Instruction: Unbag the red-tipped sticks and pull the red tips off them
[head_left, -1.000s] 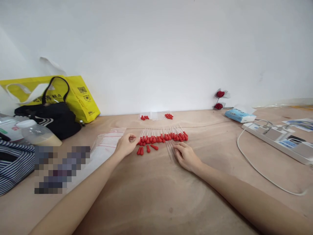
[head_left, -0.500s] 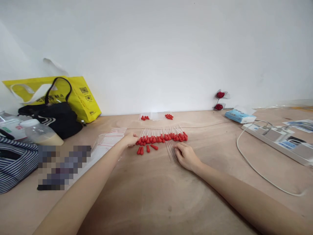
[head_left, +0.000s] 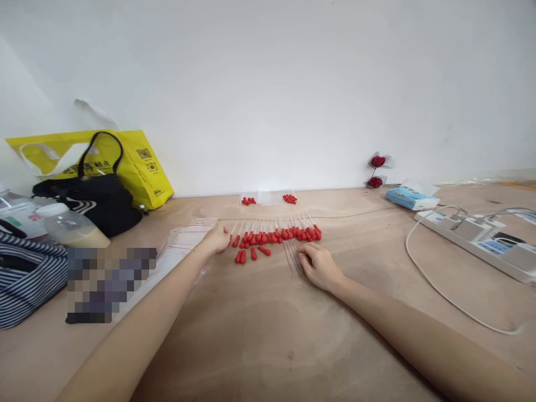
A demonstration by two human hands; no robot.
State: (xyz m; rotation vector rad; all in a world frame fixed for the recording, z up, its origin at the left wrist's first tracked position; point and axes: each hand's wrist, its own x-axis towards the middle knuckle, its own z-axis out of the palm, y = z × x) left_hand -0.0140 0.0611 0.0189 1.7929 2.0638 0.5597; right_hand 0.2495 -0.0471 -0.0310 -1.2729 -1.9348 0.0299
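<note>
A row of glass droppers with red rubber bulbs [head_left: 274,237] lies across the middle of the table, tips pointing to the wall. At the row's left end my left hand [head_left: 216,238] is closed, with a dropper's red bulb [head_left: 230,239] at its fingertips. Just in front of the row are several loose red bulbs [head_left: 253,254]. My right hand [head_left: 320,266] rests on the table with curled fingers, close against several bare glass tubes [head_left: 292,257]. What its fingers hold, if anything, is hidden.
Clear zip bags [head_left: 188,234] lie left of the row. Against the wall, another clear bag [head_left: 268,198] lies by small piles of red bulbs. A yellow bag [head_left: 154,173], black bag [head_left: 109,201] and bottle [head_left: 71,226] stand left. Tissues [head_left: 412,197] and a power strip [head_left: 481,240] are right.
My left hand has shifted slightly left, away from the row, and a red bulb now shows at its fingertips. The right hand has stayed in place.
</note>
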